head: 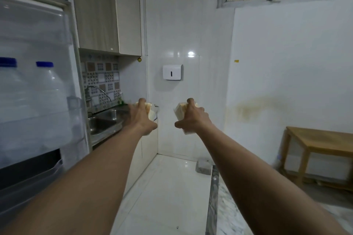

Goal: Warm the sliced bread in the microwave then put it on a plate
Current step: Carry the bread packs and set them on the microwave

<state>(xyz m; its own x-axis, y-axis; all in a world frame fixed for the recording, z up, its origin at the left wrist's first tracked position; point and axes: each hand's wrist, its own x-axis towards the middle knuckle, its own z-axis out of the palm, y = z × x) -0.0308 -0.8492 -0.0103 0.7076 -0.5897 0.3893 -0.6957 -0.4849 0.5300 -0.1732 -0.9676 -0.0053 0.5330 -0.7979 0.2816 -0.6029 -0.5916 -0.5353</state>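
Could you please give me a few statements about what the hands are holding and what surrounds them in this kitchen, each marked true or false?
1. Each hand grips pale sliced bread: left hand, right hand. True.
2. The open fridge door shelf holds clear bottles with blue caps. True.
3. The steel sink lies to the person's right. False; it lies to the left, beyond the fridge door.
4. A white wall dispenser hangs above the hands. True.
5. The wooden table carries a plate. False; no plate shows on it.
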